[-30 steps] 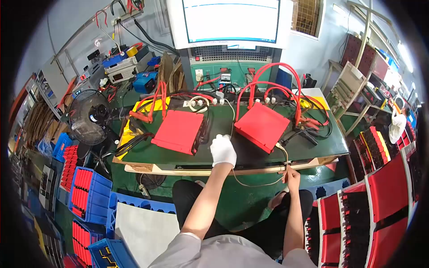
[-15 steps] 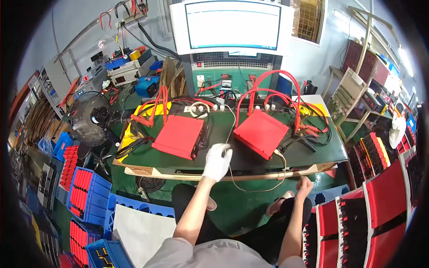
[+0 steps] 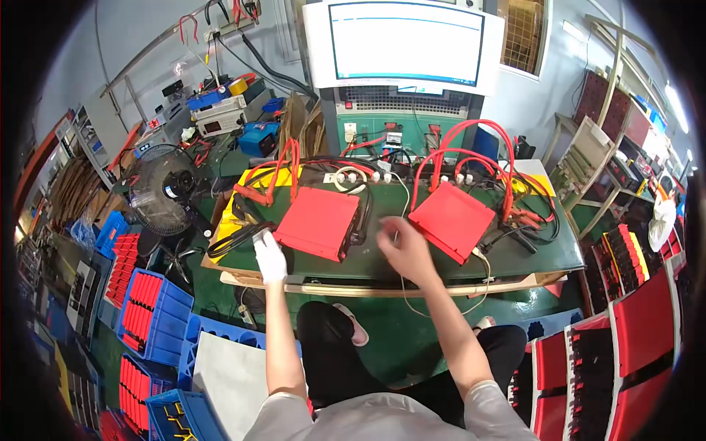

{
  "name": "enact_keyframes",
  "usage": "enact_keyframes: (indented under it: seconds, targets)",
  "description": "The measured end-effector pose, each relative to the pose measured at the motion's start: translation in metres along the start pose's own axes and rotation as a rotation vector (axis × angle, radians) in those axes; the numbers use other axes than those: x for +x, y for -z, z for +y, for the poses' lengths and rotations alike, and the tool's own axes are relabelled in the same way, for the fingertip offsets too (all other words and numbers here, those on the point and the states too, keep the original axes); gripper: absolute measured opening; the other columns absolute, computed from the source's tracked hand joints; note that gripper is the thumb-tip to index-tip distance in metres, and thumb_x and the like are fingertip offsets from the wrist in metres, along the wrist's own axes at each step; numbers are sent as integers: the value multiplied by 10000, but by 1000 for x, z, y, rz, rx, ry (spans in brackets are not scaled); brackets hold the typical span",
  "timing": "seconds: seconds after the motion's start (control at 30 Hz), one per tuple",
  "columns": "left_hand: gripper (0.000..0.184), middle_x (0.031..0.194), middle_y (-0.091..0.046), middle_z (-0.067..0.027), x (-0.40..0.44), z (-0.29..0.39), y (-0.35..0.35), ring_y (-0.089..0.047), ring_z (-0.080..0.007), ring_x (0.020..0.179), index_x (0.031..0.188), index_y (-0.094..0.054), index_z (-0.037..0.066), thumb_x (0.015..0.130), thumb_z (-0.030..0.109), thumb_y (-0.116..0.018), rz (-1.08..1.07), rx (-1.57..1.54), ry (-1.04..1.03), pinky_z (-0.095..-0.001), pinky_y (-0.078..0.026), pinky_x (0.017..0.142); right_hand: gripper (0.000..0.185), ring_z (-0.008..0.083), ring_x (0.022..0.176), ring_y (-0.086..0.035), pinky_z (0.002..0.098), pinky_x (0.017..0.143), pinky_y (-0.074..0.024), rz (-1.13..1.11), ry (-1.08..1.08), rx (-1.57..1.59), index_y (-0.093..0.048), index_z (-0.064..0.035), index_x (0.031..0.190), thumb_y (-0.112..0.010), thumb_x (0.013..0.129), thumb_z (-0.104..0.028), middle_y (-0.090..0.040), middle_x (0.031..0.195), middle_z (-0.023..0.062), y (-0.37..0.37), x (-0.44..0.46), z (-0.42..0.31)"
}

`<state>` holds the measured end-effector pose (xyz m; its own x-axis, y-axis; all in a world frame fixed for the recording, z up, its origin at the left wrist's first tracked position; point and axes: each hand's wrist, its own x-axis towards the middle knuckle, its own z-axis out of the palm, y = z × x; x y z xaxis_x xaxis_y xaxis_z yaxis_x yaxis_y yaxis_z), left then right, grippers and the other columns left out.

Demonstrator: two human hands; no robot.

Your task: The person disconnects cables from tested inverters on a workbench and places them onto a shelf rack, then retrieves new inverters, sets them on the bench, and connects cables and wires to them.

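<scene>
My left hand [image 3: 270, 259], in a white glove, is at the left corner of the left red box [image 3: 318, 223], fingers stretched and slightly apart. Whether it touches the box or the black cables [image 3: 239, 241] beside it, I cannot tell. Bare and slightly blurred, my right hand [image 3: 406, 248] hovers over the bench between the two boxes, fingers loosely bent and apart, with nothing visible in them. The right red box [image 3: 452, 221] lies tilted to my view, with a pale cable [image 3: 483, 257] at its front corner.
Red clamp cables [image 3: 485, 136] and a socket strip [image 3: 368, 176] run along the back of the green bench [image 3: 353, 266]. Above stands a monitor [image 3: 408, 40]. A fan [image 3: 163, 189] is at left, with blue crates [image 3: 151, 312] below. Racked red panels [image 3: 643, 316] stand at right.
My left hand has moved left from between the boxes to the left box's far-left corner. My right hand has risen from beside my knee to over the bench. The view has shifted slightly.
</scene>
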<state>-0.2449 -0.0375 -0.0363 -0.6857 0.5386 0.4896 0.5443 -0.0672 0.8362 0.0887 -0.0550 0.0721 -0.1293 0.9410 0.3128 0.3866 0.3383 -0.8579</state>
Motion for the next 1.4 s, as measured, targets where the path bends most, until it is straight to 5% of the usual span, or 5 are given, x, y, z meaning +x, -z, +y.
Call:
enact_keyframes:
  seconds: [0.43, 0.57, 1.03, 1.27, 1.4]
  targets:
    - [336, 1158, -667, -239, 20, -4, 18, -615, -408, 1112, 1129, -666, -23, 1005, 245, -508, -366, 97, -151, -430, -486, 959, 145, 331, 723, -703, 394, 662, -534, 8, -16, -51, -699, -32, 786, -668, 791, -174, -695, 731, 160, -63, 37, 24]
    - [281, 1122, -663, -241, 17, -9, 17, -598, -429, 1086, 1076, -673, -5, 991, 183, -483, -350, 131, -301, -461, -488, 935, 84, 103, 549, -610, 299, 505, -477, -4, 37, -19, -716, -28, 860, -675, 815, -85, -697, 712, 38, -61, 39, 41]
    - [257, 697, -590, -216, -25, 28, 45, -590, -440, 719, 715, -571, 3, 917, 153, -520, -344, 248, -538, -524, -447, 657, 377, 123, 670, -625, 279, 605, -502, 122, 187, 148, -582, -1, 1257, -570, 882, 38, -655, 1149, 172, -22, 40, 15]
    - [273, 946, -684, -200, -2, 31, 52, -633, -391, 947, 945, -666, 9, 965, 245, -529, -871, 222, -257, -474, -478, 863, 208, 371, 991, -682, 442, 877, -539, -36, 420, -133, -678, 1, 1067, -637, 875, -69, -699, 1054, 206, -65, -18, -14]
    - [348, 1115, -681, -160, 12, 23, 8, -651, -281, 1053, 1202, -607, 0, 1003, 277, -537, -551, -111, -30, -364, -481, 970, 288, 346, 1145, -629, 457, 1001, -476, 49, 672, -333, -651, 6, 1145, -655, 866, -65, -678, 1175, 178, -83, -36, -9]
